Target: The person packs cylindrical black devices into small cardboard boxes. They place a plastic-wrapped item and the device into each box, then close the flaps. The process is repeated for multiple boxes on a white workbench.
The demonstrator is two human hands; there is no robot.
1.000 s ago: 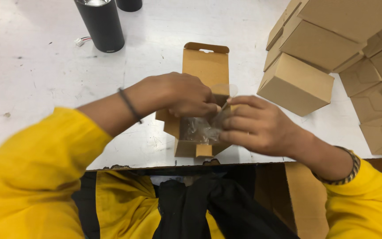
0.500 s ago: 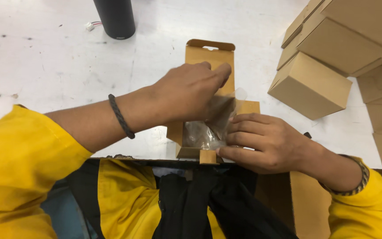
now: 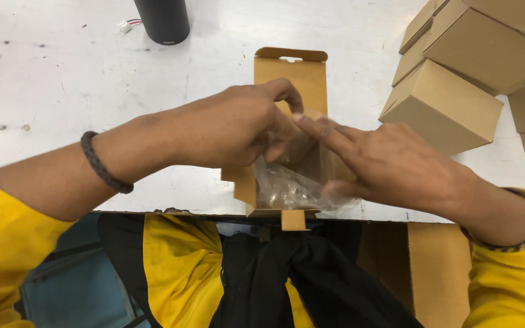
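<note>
A small open brown cardboard box (image 3: 291, 76) lies at the near edge of the white table, its lid flap pointing away from me. A clear crinkled plastic bag (image 3: 287, 187) with something shiny inside sits in the box opening. My left hand (image 3: 238, 124) reaches over the box from the left, its fingers curled down onto the bag and the box wall. From the right, my right hand (image 3: 390, 161) lies over the box's right side, its index finger stretched toward the left hand and its fingers touching the bag.
A stack of closed brown cardboard boxes (image 3: 451, 103) fills the right side of the table. A black cylinder (image 3: 162, 21) with a small white wired connector (image 3: 126, 25) stands at the back. An open carton (image 3: 435, 267) sits below the table edge at my right.
My left hand has slid back from the lid flap onto the bag. My right hand has opened, its index finger now stretched out over the box. The view has tilted slightly.
</note>
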